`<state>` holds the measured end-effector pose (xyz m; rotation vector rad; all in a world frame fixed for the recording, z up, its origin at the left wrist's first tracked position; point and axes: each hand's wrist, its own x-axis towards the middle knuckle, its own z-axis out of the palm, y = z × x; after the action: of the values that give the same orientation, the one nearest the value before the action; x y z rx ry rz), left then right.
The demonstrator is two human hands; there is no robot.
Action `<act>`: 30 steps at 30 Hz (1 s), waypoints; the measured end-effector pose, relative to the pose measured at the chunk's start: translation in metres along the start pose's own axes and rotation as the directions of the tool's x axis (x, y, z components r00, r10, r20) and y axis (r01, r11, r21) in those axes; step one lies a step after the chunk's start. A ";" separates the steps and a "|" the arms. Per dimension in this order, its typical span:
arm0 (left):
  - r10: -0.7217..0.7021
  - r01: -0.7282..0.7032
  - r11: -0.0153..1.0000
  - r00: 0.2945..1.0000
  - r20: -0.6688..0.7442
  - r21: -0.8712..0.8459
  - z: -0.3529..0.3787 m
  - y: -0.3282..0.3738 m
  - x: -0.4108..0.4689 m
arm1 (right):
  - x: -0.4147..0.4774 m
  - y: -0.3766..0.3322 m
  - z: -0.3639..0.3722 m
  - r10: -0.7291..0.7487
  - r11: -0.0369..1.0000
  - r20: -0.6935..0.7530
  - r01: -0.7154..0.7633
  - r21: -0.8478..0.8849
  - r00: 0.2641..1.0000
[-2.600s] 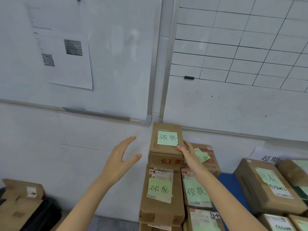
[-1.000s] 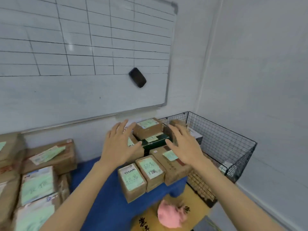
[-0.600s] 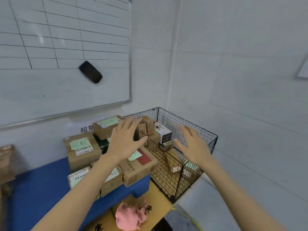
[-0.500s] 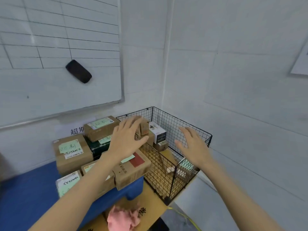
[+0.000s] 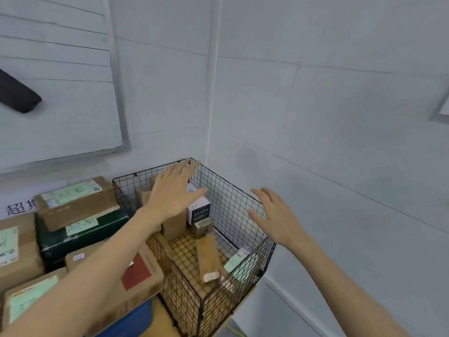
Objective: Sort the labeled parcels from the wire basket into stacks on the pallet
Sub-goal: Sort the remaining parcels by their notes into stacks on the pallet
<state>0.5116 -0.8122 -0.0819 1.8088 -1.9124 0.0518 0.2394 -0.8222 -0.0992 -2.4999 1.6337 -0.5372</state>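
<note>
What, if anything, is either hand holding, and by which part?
Nothing: the left hand and the right hand are both open above the wire basket.

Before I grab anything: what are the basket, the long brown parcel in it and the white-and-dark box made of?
Basket: thin black metal wire, probably coated, in a square grid. Long brown parcel: matte cardboard, pale tape on its near end. White-and-dark box: smooth printed paperboard, it seems.
</note>
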 end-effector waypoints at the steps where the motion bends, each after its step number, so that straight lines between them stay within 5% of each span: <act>1: -0.013 0.013 1.000 1.000 -0.001 -0.005 0.005 -0.002 0.011 | 0.012 0.006 0.002 -0.011 1.000 0.017 0.011 -0.001 1.000; 17: -0.401 0.401 0.916 0.916 -0.022 -0.025 0.042 -0.078 0.051 | 0.191 -0.005 0.101 -0.297 0.946 0.264 0.245 0.213 0.918; 30: -0.659 0.657 0.751 0.751 0.025 0.061 0.120 -0.116 0.088 | 0.307 -0.036 0.204 -0.432 0.841 0.414 0.193 0.505 0.801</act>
<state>0.5829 -0.9508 -0.1891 2.4345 -1.1922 -0.1908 0.4518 -1.1053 -0.2077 -2.2934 0.7833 -0.1928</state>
